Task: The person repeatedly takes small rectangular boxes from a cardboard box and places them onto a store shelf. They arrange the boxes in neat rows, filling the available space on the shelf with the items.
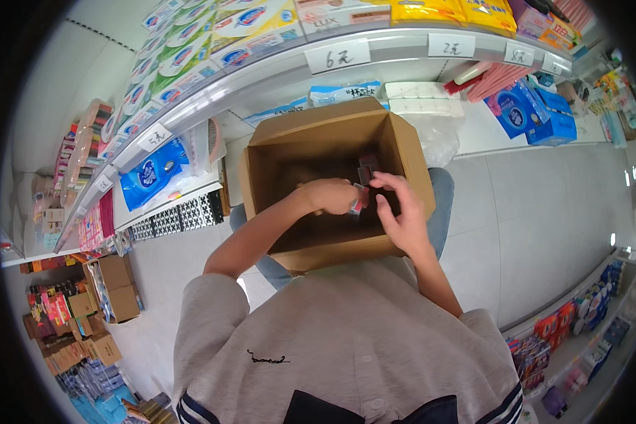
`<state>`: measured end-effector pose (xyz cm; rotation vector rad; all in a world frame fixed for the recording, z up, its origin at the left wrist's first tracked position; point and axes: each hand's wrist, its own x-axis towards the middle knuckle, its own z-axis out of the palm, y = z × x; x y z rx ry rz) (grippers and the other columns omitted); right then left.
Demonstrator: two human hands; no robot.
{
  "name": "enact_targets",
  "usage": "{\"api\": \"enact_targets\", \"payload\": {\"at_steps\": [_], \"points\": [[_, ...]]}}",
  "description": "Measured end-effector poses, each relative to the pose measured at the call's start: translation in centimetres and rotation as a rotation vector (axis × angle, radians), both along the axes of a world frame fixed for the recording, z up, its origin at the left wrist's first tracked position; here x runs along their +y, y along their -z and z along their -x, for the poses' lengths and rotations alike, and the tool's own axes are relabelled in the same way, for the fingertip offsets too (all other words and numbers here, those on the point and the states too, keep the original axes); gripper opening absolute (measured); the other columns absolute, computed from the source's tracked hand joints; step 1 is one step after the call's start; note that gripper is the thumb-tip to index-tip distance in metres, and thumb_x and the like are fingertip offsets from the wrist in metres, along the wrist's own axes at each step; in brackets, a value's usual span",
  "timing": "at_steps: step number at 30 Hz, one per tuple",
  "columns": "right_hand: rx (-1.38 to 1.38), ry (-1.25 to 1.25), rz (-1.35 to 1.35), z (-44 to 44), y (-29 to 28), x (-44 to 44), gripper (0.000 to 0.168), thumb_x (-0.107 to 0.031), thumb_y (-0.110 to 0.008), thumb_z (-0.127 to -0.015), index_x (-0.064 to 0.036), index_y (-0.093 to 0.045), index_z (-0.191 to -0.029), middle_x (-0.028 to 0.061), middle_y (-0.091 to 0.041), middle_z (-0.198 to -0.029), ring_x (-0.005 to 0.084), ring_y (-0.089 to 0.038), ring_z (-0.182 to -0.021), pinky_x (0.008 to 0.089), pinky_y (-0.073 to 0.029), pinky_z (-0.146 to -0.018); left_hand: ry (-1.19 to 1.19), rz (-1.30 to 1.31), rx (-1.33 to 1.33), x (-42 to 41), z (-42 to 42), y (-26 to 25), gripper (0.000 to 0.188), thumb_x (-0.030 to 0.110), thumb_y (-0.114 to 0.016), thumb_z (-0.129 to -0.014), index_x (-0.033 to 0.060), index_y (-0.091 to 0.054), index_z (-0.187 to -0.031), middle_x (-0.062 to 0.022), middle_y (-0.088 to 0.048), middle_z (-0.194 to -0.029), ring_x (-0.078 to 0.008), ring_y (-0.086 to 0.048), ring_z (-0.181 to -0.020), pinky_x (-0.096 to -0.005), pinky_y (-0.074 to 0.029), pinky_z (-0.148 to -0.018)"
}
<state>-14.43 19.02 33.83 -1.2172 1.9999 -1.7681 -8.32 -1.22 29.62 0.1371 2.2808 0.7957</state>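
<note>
An open cardboard box (318, 254) rests between my knees, its flaps folded outward. Inside it, my left hand (331, 195) grips a small red-and-white packet (356, 205). My right hand (405, 220) is over the box's right side, thumb and fingers apart, with nothing visible between them. Its fingertips come close to some small dark packets (365, 172) lying in the box. Shadow hides much of the box's bottom, and my left hand covers part of the held packet.
Ahead, a shelf edge with handwritten price tags (337, 55) curves over the box, bearing stacked soap cartons (249, 21). Tissue packs (530, 114) sit on the lower shelf. Cardboard cartons (114, 289) stand at left on the tiled floor (551, 201); another stocked shelf (577, 323) lies right.
</note>
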Motion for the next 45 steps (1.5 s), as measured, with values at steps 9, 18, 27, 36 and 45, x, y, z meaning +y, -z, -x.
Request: {"api": "enact_targets", "payload": {"at_steps": [9,18,27,36,45], "points": [[0.013,-0.26,-0.159,0.8,-2.3,-1.1,0.111,-0.014,-0.092,-0.065,-0.004,-0.029,-0.156,0.0175,-0.048,-0.15,0.0316,-0.049,-0.137,0.0411,-0.037,-0.114,-0.541,-0.623,0.469,-3.1,-11.4,-12.6,0.057,-0.019,-0.044,-0.08,0.0008,-0.058,-0.131,-0.0117,-0.063,-0.112,-0.021,-0.063,-0.097,-0.0336,-0.05,-0.087],[0.014,-0.229,0.198,-0.4,-5.0,-5.5,0.106,-0.01,-0.091,-0.066,-0.004,-0.033,-0.154,0.0156,-0.06,-0.127,0.0273,-0.059,-0.121,0.0395,-0.046,-0.103,-1.014,-0.803,0.714,-0.4,-13.8,-11.9,0.066,-0.005,-0.06,-0.091,0.0066,-0.038,-0.152,-0.0109,-0.052,-0.145,-0.02,-0.056,-0.125,-0.0342,-0.045,-0.104],[0.565,-0.422,0.05,-3.2,-12.3,-11.5,0.11,-0.018,-0.092,-0.064,-0.004,-0.032,-0.155,0.015,-0.057,-0.139,0.0368,-0.05,-0.131,0.0478,-0.036,-0.112,-1.28,-1.037,0.93,1.3,-13.0,-13.1,0.058,0.007,-0.063,-0.096,-0.0005,-0.039,-0.148,-0.0082,-0.055,-0.137,-0.0136,-0.052,-0.125,-0.0328,-0.043,-0.107],[0.919,-0.37,0.111,-3.6,-17.1,-15.9,0.076,-0.014,-0.09,-0.065,-0.006,-0.059,-0.134,0.0133,-0.059,-0.137,0.0341,-0.056,-0.126,0.0475,-0.042,-0.108,-1.315,-0.797,1.253,-4.0,-16.9,-17.4,0.051,0.013,-0.057,-0.099,-0.0047,-0.042,-0.144,-0.0091,-0.056,-0.134,-0.015,-0.052,-0.123,-0.0318,-0.041,-0.106],[0.815,-0.41,0.307,-5.8,-25.5,-32.6,0.052,-0.02,-0.076,-0.081,-0.01,-0.061,-0.129,0.0121,-0.066,-0.125,0.0299,-0.062,-0.109,0.0411,-0.049,-0.096,-1.139,0.697,1.756,-15.5,-19.9,-20.3,0.055,0.016,-0.064,-0.094,0.0039,-0.046,-0.144,-0.0184,-0.05,-0.144,-0.0348,-0.046,-0.135,-0.0455,-0.033,-0.112]]}}
